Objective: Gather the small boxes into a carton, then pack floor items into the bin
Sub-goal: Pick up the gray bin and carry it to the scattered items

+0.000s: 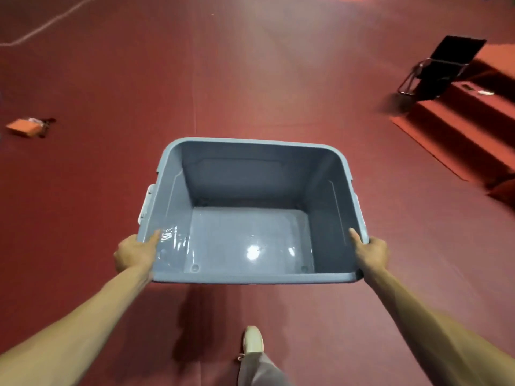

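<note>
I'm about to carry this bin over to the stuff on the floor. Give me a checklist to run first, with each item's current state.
1. Left hand grips the near left corner of the grey plastic bin, thumb inside the wall: ok.
2. Right hand grips the near right corner the same way: ok.
3. Bin has room: nothing lies inside it: ok.
4. Orange box packed: it lies on the floor far to the left: not ok.
5. Dark item beside the box identified: too blurred: cannot tell.
6. Folding chair and steps stand off to the right, away from the box: ok.
</note>
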The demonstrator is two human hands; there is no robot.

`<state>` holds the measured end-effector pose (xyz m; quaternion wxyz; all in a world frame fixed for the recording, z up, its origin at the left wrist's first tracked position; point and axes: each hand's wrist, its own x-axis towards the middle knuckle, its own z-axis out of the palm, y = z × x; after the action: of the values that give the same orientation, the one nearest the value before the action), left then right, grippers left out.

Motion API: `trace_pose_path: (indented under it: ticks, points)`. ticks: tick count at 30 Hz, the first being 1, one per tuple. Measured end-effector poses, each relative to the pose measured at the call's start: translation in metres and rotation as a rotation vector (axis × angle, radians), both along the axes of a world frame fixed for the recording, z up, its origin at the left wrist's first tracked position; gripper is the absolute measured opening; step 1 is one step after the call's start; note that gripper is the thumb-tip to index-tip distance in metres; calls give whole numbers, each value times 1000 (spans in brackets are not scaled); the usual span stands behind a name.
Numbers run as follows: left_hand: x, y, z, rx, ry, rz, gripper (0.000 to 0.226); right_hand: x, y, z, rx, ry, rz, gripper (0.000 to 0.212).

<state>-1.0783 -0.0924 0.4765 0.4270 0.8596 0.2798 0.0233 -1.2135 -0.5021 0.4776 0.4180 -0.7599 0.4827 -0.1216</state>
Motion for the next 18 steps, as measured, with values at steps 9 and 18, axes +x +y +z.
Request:
trace_pose_path:
  ticks: [9, 18]
  points:
    - [119, 95, 7, 4, 50, 335, 39, 256, 83, -2, 24, 125, 337, 51]
    - [220, 261, -24, -124, 29, 674, 36, 489, 268, -5, -68, 126, 616, 54]
